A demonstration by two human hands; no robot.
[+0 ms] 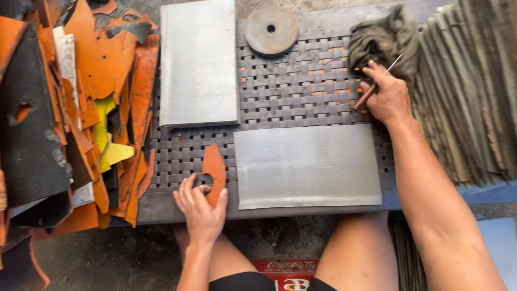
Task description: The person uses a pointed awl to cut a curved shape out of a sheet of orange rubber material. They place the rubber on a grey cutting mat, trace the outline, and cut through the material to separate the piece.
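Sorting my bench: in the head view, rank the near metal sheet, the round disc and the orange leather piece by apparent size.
1. Near metal sheet, clearly largest.
2. Round disc.
3. Orange leather piece under the left hand; partly covered, so its rank against the disc is unsure.

A pile of orange, black and yellow leather scraps (pixel 81 108) lies at the left. Two grey metal plates (pixel 198 62) (pixel 307 164) rest on the woven grey bench top (pixel 301 86). A round metal disc (pixel 271 30) with a centre hole sits at the far edge.
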